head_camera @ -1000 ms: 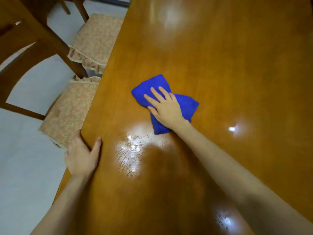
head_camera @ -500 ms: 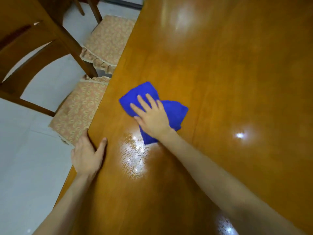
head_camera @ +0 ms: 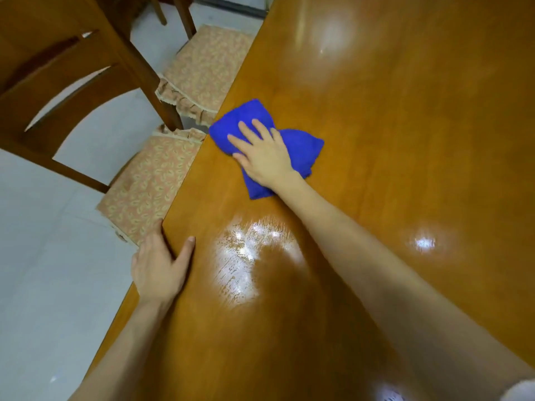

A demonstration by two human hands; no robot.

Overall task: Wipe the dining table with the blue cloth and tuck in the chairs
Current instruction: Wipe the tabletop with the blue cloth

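Beyond and right of the blue cloth (head_camera: 301,146), the dining table (head_camera: 405,140) is bare polished wood. Left of the cloth, the near chair seat (head_camera: 144,192) and far chair seat (head_camera: 205,68) meet the table edge.

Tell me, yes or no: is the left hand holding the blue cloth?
No, the left hand grips the edge of the glossy wooden table; the right hand presses the blue cloth.

No legible text, label, brand, number or sign anywhere.

The blue cloth (head_camera: 304,149) lies bunched and flat on the glossy brown wooden table (head_camera: 390,111), close to its left edge. Two wooden chairs, the near chair (head_camera: 144,180) and the far chair (head_camera: 202,68), have patterned seat cushions. They stand at that edge, their seats partly hidden by the tabletop.
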